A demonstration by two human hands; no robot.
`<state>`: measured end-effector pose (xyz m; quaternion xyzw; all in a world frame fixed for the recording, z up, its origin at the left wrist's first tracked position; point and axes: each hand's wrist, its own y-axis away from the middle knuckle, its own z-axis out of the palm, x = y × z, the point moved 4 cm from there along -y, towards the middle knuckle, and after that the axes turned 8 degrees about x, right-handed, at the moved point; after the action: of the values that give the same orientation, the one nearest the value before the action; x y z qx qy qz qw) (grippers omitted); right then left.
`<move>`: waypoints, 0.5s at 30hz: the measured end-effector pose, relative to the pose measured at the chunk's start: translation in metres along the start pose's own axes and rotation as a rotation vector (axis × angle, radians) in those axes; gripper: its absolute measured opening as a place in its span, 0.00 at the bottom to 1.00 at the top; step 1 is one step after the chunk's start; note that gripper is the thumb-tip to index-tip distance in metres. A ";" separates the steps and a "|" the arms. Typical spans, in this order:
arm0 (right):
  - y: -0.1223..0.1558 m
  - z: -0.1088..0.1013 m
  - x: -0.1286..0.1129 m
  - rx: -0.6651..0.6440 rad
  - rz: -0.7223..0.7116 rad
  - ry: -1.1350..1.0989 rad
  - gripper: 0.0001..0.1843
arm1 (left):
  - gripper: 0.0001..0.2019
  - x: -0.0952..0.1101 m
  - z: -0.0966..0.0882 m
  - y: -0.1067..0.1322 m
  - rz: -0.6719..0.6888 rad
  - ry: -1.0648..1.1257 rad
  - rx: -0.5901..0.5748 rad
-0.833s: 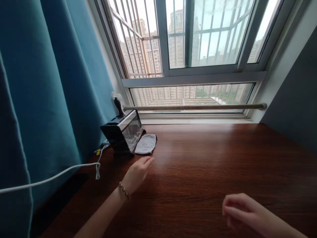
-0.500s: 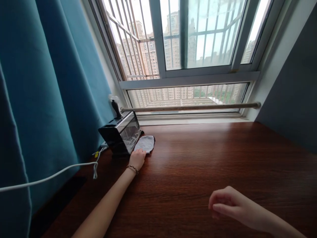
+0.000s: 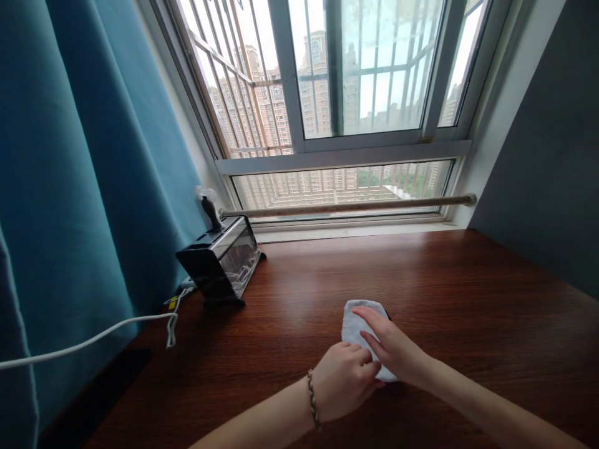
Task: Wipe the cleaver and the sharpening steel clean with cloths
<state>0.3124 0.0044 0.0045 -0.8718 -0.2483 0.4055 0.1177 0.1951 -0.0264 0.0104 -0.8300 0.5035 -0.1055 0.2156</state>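
A small pale cloth piece (image 3: pixel 352 325), dark along its right edge, lies on the brown wooden tabletop (image 3: pixel 299 284) in front of me. At its near side my left hand (image 3: pixel 345 381), with a braided bracelet at the wrist, has its fingers curled and closed on the cloth. My right hand (image 3: pixel 397 350) reaches over the cloth from the right, its thumb and fingers apart. Whether its fingertips touch the fabric I cannot tell. Both hands hide part of the cloth's near end.
A black stand with clear panels (image 3: pixel 222 262) and a dark handle sticking up stands at the left. A white cable (image 3: pixel 112 325) runs past the blue curtain (image 3: pixel 93 156). Behind the tabletop are a rail (image 3: pixel 346 207) and a barred window.
My left hand has brought the cloth from beside the black stand toward me and to the right. The right hand has moved left and forward over it, its fingers spreading.
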 end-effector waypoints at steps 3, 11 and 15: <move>0.015 0.030 0.022 -0.196 0.032 0.258 0.36 | 0.07 -0.034 -0.029 0.009 -0.146 -0.031 0.189; 0.054 -0.004 0.065 -0.347 0.122 0.421 0.33 | 0.38 -0.200 -0.089 0.110 -0.892 -0.399 0.697; 0.071 -0.035 0.087 -0.362 0.223 0.486 0.35 | 0.53 -0.245 -0.096 0.161 -1.197 -0.375 0.767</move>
<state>0.4112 -0.0104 -0.0585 -0.9717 -0.1841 0.1453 -0.0285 -0.0845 0.1010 0.0307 -0.8333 -0.1533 -0.2302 0.4787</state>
